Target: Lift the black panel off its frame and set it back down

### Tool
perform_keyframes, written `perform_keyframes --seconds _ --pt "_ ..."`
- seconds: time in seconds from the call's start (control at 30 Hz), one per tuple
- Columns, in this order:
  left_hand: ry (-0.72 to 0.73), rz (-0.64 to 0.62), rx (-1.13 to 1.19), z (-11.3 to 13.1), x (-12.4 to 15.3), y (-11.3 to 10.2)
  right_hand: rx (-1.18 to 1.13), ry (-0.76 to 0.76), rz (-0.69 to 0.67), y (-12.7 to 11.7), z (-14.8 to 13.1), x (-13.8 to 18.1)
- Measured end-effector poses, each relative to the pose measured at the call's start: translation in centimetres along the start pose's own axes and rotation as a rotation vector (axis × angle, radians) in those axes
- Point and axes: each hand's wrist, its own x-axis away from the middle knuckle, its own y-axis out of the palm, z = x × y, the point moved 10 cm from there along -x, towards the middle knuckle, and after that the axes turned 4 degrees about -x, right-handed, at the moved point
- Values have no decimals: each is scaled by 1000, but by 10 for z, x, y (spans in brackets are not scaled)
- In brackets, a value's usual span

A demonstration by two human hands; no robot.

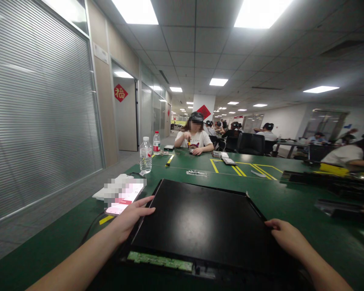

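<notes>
- gold 福, clear as day, on the red diamond-shaped paper sign (120,93) on the pale flat door (127,125)
- red-capped clear plastic bottle (156,144): label print's too small for me
- rectangular white wall plaque (101,53): too blurry
- white short-sleeved T-shirt (204,140): lettering's just mush

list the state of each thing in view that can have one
Black panel: dark, face up
Green circuit board: exposed at panel's near edge
Left hand: holding panel's left edge
Right hand: holding panel's right edge
Phone: screen lit
Nearer bottle: upright, capped
Red-capped bottle: upright
Ceiling lights: on
Blinds: lowered
</notes>
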Motion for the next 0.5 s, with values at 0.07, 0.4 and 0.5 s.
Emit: perform_keyframes --seconds 0.07,0.4,0.5 --pt "-2 -21 -1 0 1 2 1 0 1 0 1 0" --pt "12 -3 -15 -1 0 1 -23 0 0 0 1 0" --pt "39 -22 -10 1 1 4 -36 -5 -13 2 2 -1"
